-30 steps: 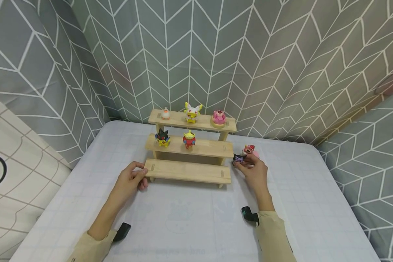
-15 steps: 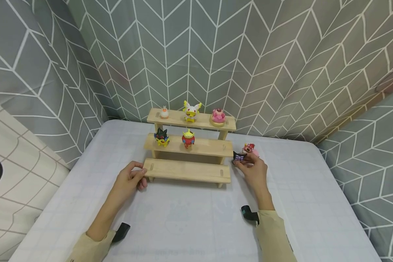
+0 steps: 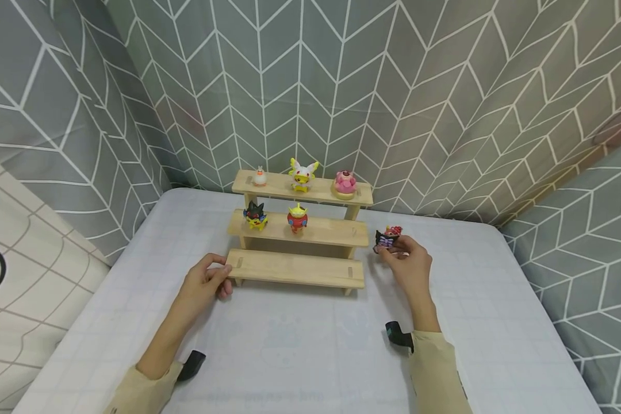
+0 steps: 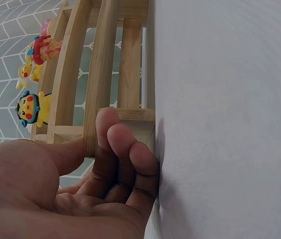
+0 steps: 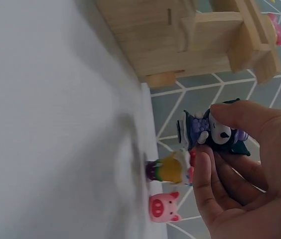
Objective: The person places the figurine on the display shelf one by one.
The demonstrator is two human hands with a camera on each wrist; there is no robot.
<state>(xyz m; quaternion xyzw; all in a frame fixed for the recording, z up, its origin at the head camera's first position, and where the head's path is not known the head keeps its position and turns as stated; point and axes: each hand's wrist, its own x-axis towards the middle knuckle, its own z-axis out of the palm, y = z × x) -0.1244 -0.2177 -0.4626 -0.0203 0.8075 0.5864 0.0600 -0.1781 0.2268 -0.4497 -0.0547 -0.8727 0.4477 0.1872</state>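
My left hand (image 3: 203,286) holds the left end of the bottom tier of a three-tier wooden display shelf (image 3: 295,269), thumb on top and fingers curled at its edge. Pinched between thumb and fingers of my right hand (image 3: 411,267) is a small figurine (image 5: 198,130) with a white face, black hood and purple outfit. It is held above the table, right of the shelf. Behind it in the right wrist view stand a figurine (image 5: 169,169) in yellow and green and a pink pig figurine (image 5: 163,206); the right hand partly hides them in the head view.
On the top tier stand a small white figurine (image 3: 260,177), a white-eared yellow one (image 3: 302,177) and a pink one (image 3: 345,184). The middle tier bears a dark-hooded yellow figurine (image 3: 256,216) and a red-suited one (image 3: 297,219). Patterned curtains (image 3: 310,86) surround the white table (image 3: 300,351).
My right hand has moved slightly right and away from me, carrying the black-and-purple figurine off from the shelf's right end. The left hand keeps its place on the shelf.
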